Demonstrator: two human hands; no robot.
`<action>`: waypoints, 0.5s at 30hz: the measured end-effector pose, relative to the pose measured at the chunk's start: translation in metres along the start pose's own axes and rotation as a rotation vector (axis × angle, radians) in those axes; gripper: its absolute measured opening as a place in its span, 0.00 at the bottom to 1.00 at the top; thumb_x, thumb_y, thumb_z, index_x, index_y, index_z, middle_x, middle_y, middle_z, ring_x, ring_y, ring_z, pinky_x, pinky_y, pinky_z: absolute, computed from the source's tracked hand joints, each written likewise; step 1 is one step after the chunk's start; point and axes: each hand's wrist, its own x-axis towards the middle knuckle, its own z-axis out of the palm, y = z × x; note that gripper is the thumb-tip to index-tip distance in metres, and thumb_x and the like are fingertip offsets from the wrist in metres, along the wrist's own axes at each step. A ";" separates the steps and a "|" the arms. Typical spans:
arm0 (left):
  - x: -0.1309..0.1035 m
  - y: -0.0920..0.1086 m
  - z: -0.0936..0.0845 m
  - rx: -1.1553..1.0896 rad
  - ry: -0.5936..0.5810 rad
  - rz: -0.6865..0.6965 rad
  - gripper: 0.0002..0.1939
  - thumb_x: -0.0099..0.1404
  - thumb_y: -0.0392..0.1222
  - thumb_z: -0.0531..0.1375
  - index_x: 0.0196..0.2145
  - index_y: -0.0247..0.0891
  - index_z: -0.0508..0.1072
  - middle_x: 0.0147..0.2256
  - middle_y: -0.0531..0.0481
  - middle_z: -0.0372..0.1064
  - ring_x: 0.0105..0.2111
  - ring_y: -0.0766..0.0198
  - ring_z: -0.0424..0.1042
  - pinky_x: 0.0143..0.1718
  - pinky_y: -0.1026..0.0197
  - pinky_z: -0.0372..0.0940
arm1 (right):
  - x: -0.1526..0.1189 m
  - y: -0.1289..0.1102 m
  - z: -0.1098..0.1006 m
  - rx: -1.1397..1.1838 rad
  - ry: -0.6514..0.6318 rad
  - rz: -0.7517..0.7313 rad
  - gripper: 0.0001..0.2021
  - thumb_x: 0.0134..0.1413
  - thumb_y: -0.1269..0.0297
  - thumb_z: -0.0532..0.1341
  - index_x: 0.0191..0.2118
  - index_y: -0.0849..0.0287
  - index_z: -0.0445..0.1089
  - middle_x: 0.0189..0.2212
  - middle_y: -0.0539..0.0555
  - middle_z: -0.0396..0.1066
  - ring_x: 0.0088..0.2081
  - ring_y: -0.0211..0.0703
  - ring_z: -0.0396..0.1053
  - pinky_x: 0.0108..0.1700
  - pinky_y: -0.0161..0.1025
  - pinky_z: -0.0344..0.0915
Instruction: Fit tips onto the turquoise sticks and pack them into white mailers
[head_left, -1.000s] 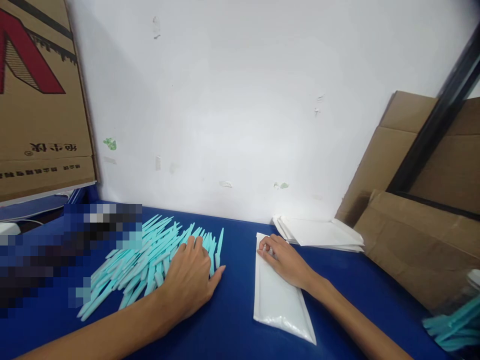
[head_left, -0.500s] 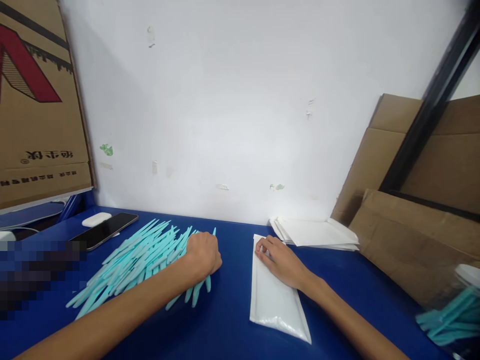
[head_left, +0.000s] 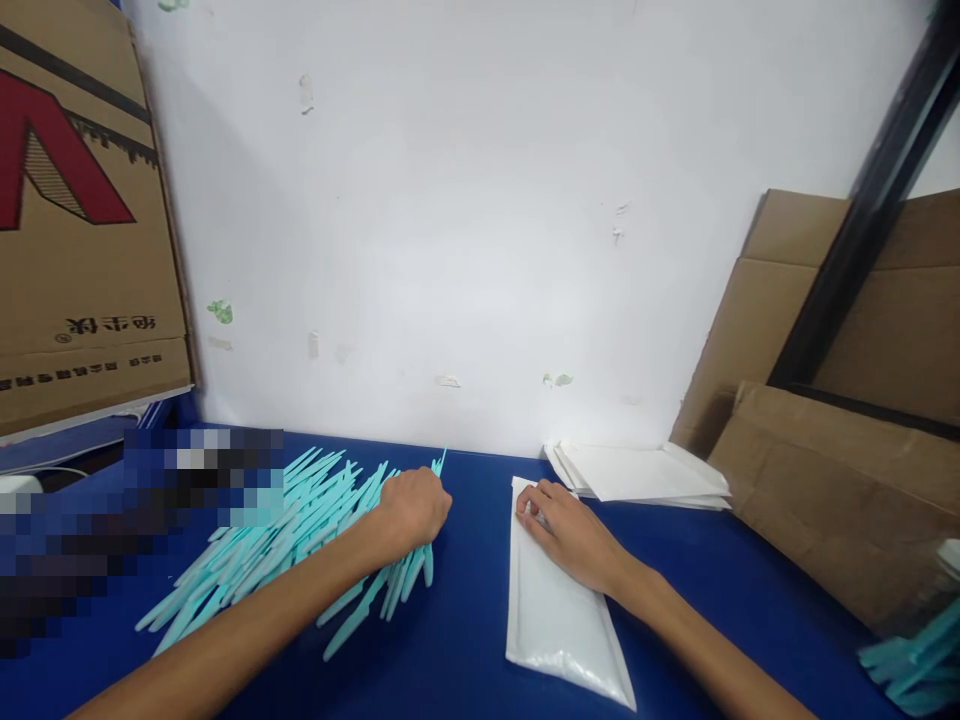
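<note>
My left hand is closed at the right end of a pile of turquoise plastic knives. Several knives poke out above and below its fingers, so it grips some of them. Under my right hand lies a white padded envelope, flat on the blue table. The fingers of that hand are curled together at the envelope's upper end, pinching its edge; the fingertips are partly hidden.
More white envelopes are stacked by the wall. Cardboard leans at the right, above a container of turquoise pieces. A large printed box stands at the left. Part of the left side is pixelated.
My left hand has shifted slightly right, and more knives show beneath it, spread lower. My right hand keeps its place on the envelope. The view has moved slightly.
</note>
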 end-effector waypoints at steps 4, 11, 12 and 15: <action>0.004 -0.004 -0.020 -0.121 -0.015 -0.048 0.14 0.72 0.47 0.55 0.44 0.32 0.71 0.38 0.43 0.74 0.38 0.55 0.75 0.41 0.51 0.70 | 0.000 0.000 0.000 0.016 0.012 -0.010 0.10 0.69 0.62 0.49 0.41 0.53 0.67 0.38 0.53 0.67 0.40 0.47 0.66 0.42 0.45 0.63; 0.006 -0.007 -0.033 -0.560 0.000 -0.022 0.07 0.73 0.45 0.45 0.40 0.40 0.56 0.26 0.48 0.73 0.26 0.55 0.77 0.25 0.60 0.65 | -0.001 0.000 -0.001 0.105 0.048 -0.013 0.11 0.68 0.60 0.50 0.39 0.53 0.69 0.37 0.54 0.68 0.38 0.49 0.66 0.41 0.47 0.62; 0.007 -0.007 -0.031 -0.624 0.005 -0.024 0.06 0.73 0.45 0.45 0.40 0.40 0.54 0.25 0.50 0.71 0.25 0.55 0.77 0.22 0.61 0.65 | -0.002 -0.001 -0.001 0.129 0.059 -0.009 0.11 0.67 0.59 0.51 0.39 0.53 0.69 0.36 0.55 0.68 0.38 0.50 0.66 0.42 0.48 0.62; 0.012 -0.006 -0.025 -0.788 0.055 -0.020 0.06 0.72 0.45 0.46 0.39 0.43 0.50 0.21 0.55 0.67 0.22 0.56 0.76 0.19 0.62 0.63 | -0.001 -0.008 -0.003 0.223 0.124 0.022 0.13 0.67 0.55 0.52 0.40 0.53 0.71 0.38 0.56 0.70 0.42 0.53 0.67 0.49 0.52 0.61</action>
